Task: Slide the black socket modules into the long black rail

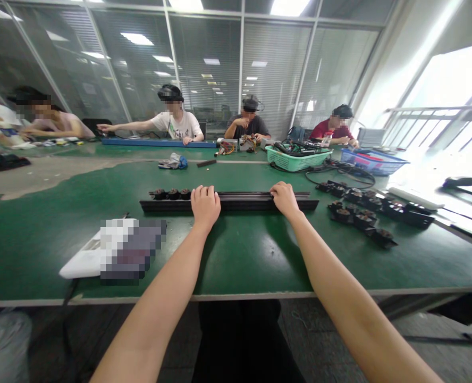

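Note:
A long black rail [244, 204] with a channel along its top lies crosswise on the green table. Three or so round dark parts [173, 194] sit in a row at the rail's left end. My left hand [205, 206] is closed over the rail just right of those parts, its fingertips hidden behind it. Toward the right end, my right hand [285, 199] grips the rail, thumb and fingers bent round its top edge. Whether either hand also holds a small part cannot be seen.
Several black parts with round metallic centres [365, 218] lie at the right. Beyond them stand a green basket [300, 161] of dark items and a blue basket [383, 164]. Gloves [173, 161] lie farther back, a partly blurred white object [88, 255] front left. Several people sit opposite.

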`<action>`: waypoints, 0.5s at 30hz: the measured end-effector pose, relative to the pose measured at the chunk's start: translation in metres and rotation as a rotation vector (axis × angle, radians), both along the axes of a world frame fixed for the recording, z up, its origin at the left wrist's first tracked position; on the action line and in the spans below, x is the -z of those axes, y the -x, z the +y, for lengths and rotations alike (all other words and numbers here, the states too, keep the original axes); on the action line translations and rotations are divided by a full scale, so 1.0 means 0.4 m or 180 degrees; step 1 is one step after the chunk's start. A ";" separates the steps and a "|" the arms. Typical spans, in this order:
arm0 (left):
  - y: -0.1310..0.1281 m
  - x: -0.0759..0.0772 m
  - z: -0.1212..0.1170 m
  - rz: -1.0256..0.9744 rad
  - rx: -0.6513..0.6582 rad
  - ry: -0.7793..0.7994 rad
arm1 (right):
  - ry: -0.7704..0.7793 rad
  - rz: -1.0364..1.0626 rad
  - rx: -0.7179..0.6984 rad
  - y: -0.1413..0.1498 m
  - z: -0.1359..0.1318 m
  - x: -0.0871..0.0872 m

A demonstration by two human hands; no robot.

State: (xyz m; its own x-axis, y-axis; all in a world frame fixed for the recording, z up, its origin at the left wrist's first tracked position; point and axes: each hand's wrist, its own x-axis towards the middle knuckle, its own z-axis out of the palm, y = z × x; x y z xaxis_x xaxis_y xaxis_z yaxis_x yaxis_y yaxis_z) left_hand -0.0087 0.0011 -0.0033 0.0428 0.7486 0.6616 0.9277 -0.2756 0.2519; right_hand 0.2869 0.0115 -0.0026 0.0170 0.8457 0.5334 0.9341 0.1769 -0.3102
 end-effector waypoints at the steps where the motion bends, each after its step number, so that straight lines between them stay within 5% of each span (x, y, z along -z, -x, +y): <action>1: 0.000 0.000 0.000 0.0010 -0.0001 -0.0002 | -0.0005 0.0035 -0.0006 -0.001 -0.001 -0.001; 15: 0.003 0.004 0.005 -0.0047 0.0034 -0.0077 | -0.0009 0.0276 0.0149 -0.025 -0.019 -0.015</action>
State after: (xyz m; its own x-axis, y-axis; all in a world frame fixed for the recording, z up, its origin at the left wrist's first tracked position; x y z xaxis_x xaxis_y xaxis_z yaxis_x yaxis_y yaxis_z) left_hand -0.0098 0.0032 -0.0049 0.0408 0.7319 0.6802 0.9209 -0.2917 0.2586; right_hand 0.2967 0.0040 0.0033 0.1027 0.8413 0.5307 0.9111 0.1346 -0.3897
